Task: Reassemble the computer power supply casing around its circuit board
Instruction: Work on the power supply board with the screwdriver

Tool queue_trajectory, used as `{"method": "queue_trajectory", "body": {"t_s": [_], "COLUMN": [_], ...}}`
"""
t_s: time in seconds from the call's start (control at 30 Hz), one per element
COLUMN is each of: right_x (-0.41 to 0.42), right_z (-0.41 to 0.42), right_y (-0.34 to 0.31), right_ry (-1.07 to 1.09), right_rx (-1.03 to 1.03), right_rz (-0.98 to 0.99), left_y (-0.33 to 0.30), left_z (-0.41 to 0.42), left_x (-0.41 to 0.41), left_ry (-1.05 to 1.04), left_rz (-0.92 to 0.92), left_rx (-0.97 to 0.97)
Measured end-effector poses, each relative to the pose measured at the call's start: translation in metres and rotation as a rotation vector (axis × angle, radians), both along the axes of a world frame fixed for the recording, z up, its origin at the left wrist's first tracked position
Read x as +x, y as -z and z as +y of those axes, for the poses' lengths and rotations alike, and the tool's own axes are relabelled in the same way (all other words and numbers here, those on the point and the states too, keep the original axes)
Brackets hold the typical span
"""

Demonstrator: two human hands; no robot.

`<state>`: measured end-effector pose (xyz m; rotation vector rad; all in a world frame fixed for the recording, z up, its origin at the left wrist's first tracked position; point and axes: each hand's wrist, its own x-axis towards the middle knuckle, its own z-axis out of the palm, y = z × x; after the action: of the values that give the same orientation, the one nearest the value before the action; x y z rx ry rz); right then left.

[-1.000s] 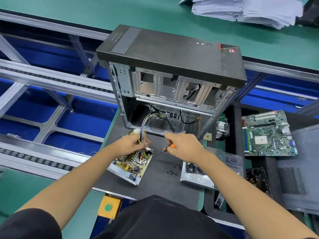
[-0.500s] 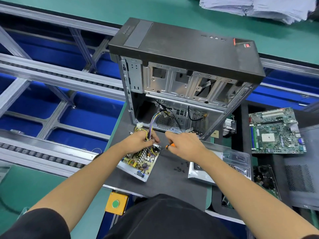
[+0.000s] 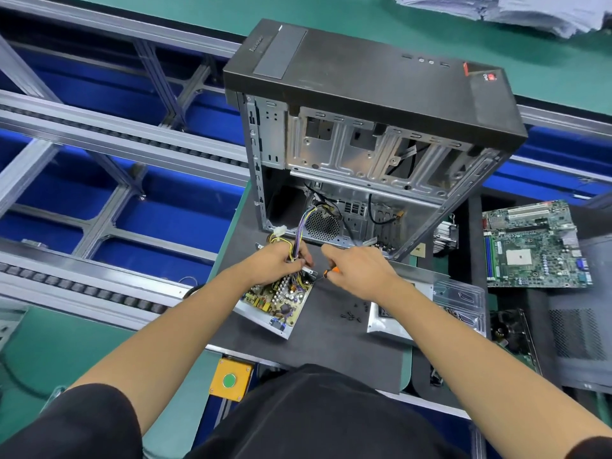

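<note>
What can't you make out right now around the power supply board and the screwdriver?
Head view only:
- Screwdriver tip: too small and dark against the mat to tell whether it sits on a screw.
- Far end of the circuit board: covered by the left hand and wire bundle.
- Screwdriver handle: mostly hidden inside the right hand.
- Loose screws: too small to count.

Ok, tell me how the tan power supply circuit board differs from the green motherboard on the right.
The tan power supply circuit board sits in a silver metal tray and has wires attached, gripped by the left hand; the green motherboard lies bare and untouched. The power supply board looks smaller. Both lie component side up on dark mats.
</note>
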<state>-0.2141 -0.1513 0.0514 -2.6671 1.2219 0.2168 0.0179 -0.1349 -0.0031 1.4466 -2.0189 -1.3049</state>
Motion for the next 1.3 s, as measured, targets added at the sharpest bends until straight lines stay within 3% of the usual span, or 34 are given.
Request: {"method": "queue_trajectory", "body": {"t_s": [0.37,0.97,1.3], "right_x": [0.007,0.029,0.03], "right_z": [0.003,0.001,0.01], "right_y": [0.002,-0.007,-0.004], "right_ry": [-0.012,-0.232,0.084], "right_rx": [-0.033,-0.079,0.09], "right_rz": [0.022,0.086,-0.028], "left_y": [-0.002,-0.004,0.0], "left_z": [0.0,0.001,0.002], "left_x": [0.0,-0.001,-0.001], "left_ry": [0.017,0.014,0.007], "left_rz": [-0.021,-0.056,-0.032], "left_rx": [-0.01,-0.021,-0.023]}}
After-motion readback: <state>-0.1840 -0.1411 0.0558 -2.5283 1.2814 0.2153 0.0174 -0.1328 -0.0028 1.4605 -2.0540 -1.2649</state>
